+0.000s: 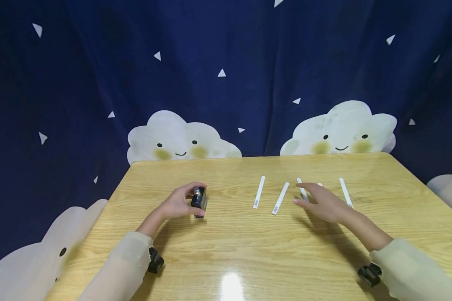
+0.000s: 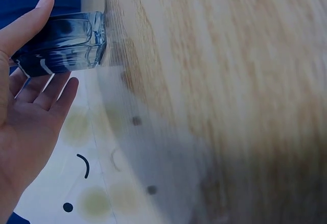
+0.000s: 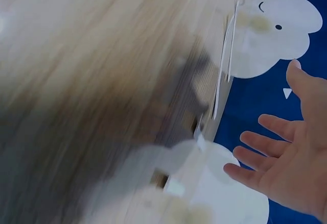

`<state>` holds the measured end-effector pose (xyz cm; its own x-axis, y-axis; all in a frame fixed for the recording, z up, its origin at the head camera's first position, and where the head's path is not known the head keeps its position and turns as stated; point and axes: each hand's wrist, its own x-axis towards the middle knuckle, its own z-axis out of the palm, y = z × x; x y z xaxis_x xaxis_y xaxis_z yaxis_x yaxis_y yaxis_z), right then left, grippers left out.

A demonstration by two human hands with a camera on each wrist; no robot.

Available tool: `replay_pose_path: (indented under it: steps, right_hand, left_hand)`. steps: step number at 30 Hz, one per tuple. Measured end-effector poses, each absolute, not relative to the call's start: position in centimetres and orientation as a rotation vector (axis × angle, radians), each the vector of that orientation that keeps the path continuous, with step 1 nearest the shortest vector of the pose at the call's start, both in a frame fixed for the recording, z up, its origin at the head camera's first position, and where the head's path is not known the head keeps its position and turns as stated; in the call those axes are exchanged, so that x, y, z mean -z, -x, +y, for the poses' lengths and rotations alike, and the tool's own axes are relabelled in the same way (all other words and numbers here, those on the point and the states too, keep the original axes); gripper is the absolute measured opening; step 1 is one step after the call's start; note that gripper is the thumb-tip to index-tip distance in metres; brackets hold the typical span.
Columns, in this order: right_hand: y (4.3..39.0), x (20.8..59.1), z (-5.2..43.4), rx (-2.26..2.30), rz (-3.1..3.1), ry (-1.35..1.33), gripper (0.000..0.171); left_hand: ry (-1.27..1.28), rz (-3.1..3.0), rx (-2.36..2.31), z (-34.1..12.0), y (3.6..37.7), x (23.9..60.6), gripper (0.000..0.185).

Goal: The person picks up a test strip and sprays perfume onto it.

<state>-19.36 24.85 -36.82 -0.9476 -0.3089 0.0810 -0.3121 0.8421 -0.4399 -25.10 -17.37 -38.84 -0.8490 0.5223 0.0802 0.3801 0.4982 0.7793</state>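
5 paper strips (image 1: 280, 198) lie untouched on the table (image 1: 248, 251); my left hand (image 1: 177, 205) grips the little bottle (image 1: 199, 200), my flat, empty right hand (image 1: 324, 205) hovers over them.

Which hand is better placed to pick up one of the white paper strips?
Right. The right hand hovers open over the white paper strips, while the left hand already grips the small dark blue glass bottle, away from them.

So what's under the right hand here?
Under the right hand lie white paper strips on the wooden table. One strip runs beneath the fingers, and another's tip peeks out behind the hand. The hand covers the rest of both.
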Motion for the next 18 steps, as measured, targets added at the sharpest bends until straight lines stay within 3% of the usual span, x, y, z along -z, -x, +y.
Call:
replay_pose_path:
  steps: [10,18]
  right_hand:
    - [22.0,37.6,20.8,-1.138,-2.932,-0.427,0.053]
    - [23.4,38.0,18.3,-2.022,-2.81,-0.077,0.069]
  left_hand:
    - [-0.771,2.571,-1.286,-17.4,25.1,38.9,0.075]
    - [-0.763,2.574,-1.28,-17.5,25.0,38.9,0.075]
